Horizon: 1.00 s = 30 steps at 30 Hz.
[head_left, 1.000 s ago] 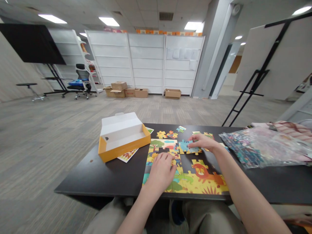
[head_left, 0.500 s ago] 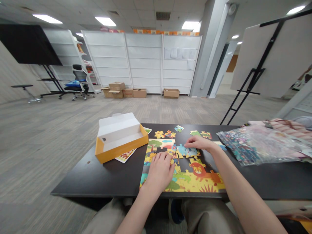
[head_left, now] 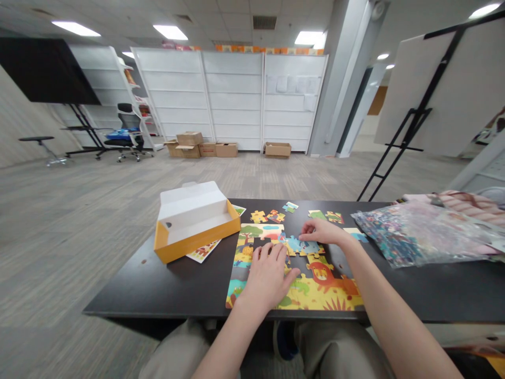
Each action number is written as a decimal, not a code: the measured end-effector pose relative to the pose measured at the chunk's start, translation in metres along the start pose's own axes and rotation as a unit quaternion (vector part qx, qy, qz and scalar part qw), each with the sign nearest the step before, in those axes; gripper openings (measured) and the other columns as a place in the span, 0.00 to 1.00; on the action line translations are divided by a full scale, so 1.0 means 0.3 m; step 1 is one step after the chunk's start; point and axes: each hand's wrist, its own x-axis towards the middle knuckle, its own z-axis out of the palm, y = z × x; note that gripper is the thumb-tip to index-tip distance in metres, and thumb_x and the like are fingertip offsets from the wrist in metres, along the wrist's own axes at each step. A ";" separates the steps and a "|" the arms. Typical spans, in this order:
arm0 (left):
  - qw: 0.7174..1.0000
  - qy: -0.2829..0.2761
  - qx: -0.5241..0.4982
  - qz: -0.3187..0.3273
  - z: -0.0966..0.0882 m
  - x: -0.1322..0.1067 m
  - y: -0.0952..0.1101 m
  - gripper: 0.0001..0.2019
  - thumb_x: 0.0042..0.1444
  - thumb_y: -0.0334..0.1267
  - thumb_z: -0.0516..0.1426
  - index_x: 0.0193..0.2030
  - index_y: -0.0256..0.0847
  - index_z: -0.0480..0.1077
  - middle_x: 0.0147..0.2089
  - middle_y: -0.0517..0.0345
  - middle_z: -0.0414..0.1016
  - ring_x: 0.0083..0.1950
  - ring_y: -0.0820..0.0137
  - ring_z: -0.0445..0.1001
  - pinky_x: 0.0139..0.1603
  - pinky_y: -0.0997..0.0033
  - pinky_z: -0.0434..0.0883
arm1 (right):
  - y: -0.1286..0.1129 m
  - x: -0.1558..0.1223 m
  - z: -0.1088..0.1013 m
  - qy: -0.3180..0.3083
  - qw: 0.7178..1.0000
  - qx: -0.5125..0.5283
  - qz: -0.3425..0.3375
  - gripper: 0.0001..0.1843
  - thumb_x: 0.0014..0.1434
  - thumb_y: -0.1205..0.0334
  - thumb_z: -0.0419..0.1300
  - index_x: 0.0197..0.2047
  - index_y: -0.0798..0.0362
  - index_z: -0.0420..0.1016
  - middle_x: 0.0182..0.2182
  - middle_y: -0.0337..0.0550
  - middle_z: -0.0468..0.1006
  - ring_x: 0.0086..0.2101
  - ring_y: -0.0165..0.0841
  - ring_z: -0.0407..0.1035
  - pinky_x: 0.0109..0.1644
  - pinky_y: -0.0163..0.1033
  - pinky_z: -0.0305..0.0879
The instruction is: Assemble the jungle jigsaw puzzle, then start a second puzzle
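Observation:
On the near part of the black table lies a partly joined animal jigsaw puzzle (head_left: 311, 300), with a red lion (head_left: 321, 273) at its right. My left hand (head_left: 270, 273) rests palm down over the left and middle pieces, fingers spread and thumb out to the right, hiding what is beneath. My right hand (head_left: 323, 231) has curled fingers, the tips at the upper edge of a blue puzzle piece (head_left: 310, 247). That blue section sits against the left-hand part of the puzzle. A dark gap shows just above my left fingers.
Several loose pieces (head_left: 275, 216) lie beyond the puzzle. An open yellow box (head_left: 197, 239) stands left, over a printed card (head_left: 203, 252). At right is a clear plastic bag (head_left: 414, 231) of colourful pieces. The black table (head_left: 158, 295) ends close to my legs.
My left hand has slid right, its thumb opening outward. My right fingertips have risen slightly, and the blue section now sits closer to the left part of the puzzle.

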 end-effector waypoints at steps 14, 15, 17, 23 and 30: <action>0.999 -0.005 0.043 -0.021 -0.001 0.024 0.030 0.26 0.67 0.56 0.48 0.60 0.40 0.67 0.61 0.46 0.70 0.62 0.52 0.64 0.62 0.48 0.63 | 0.022 -0.030 -0.048 -0.038 0.999 0.000 -0.021 0.25 0.44 0.44 0.71 0.38 0.55 0.78 0.32 0.44 0.77 0.33 0.35 0.69 0.35 0.36 0.64; 0.999 -0.004 0.043 -0.023 0.000 0.024 0.030 0.26 0.67 0.57 0.49 0.60 0.40 0.67 0.62 0.46 0.69 0.62 0.52 0.63 0.62 0.48 0.62 | 0.022 -0.035 -0.054 -0.046 0.999 0.000 -0.020 0.26 0.44 0.44 0.71 0.39 0.55 0.78 0.33 0.44 0.78 0.34 0.35 0.69 0.36 0.37 0.64; 0.999 -0.002 0.044 -0.024 0.003 0.023 0.030 0.26 0.67 0.57 0.49 0.61 0.40 0.67 0.62 0.45 0.69 0.62 0.51 0.63 0.62 0.48 0.62 | 0.019 -0.047 -0.064 -0.064 0.998 -0.002 -0.019 0.27 0.43 0.45 0.71 0.42 0.54 0.78 0.36 0.45 0.78 0.35 0.36 0.69 0.38 0.37 0.65; 0.999 0.002 0.037 -0.019 0.010 0.019 0.026 0.27 0.66 0.57 0.49 0.62 0.40 0.66 0.63 0.45 0.69 0.64 0.52 0.62 0.63 0.46 0.62 | 0.002 -0.082 -0.079 -0.108 0.993 -0.045 -0.018 0.36 0.38 0.51 0.73 0.51 0.52 0.75 0.43 0.45 0.76 0.40 0.38 0.68 0.42 0.38 0.67; 0.999 0.001 0.033 -0.036 0.008 0.020 0.033 0.25 0.66 0.54 0.50 0.62 0.40 0.66 0.63 0.46 0.69 0.64 0.52 0.63 0.65 0.46 0.61 | -0.031 -0.088 -0.068 -0.109 0.992 -0.066 -0.006 0.34 0.39 0.53 0.73 0.51 0.51 0.74 0.43 0.45 0.75 0.39 0.38 0.69 0.41 0.37 0.67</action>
